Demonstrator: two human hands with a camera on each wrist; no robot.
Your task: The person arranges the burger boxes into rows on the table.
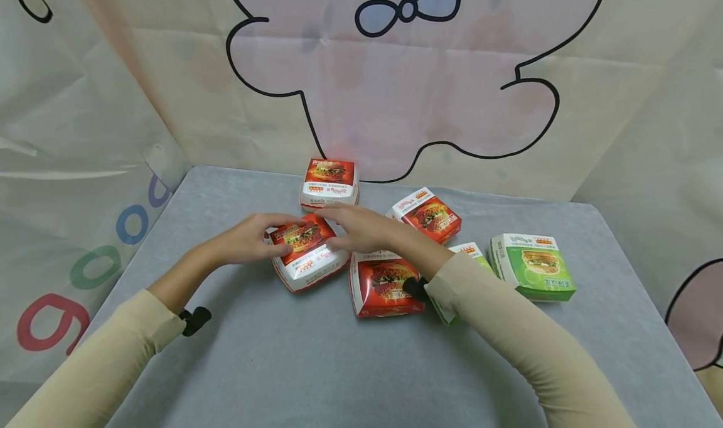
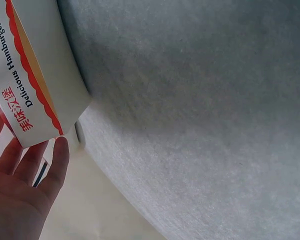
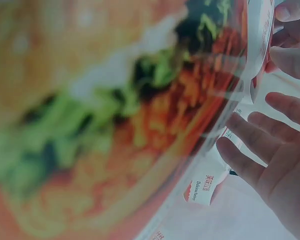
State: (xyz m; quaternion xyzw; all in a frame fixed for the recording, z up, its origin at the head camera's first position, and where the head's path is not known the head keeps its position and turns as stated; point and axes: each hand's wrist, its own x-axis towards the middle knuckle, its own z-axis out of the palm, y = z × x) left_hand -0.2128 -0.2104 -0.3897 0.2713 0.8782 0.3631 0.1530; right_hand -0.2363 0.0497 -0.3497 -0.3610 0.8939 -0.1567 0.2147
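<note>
A red-and-white hamburger box [image 1: 307,252] lies angled on the table between both hands. My left hand [image 1: 248,240] is at its left side, thumb near the front and fingers along the far edge. In the left wrist view, the left fingertips reach the white end of the box [image 2: 40,75]. From the right, my right hand [image 1: 367,227] reaches over the box with fingers extended and thumb near its right edge. The right wrist view shows the right hand [image 3: 285,145] with spread, relaxed fingers; contact there is unclear. A large burger picture [image 3: 105,120] fills that view's left side.
Another red box [image 1: 330,180] stands at the back, with one more [image 1: 429,218] right of it. Below the right wrist lies a red box [image 1: 384,283], beside a partly hidden green box [image 1: 471,252]. Farther right is a green box [image 1: 533,265]. Printed curtains surround the grey table [image 1: 282,365].
</note>
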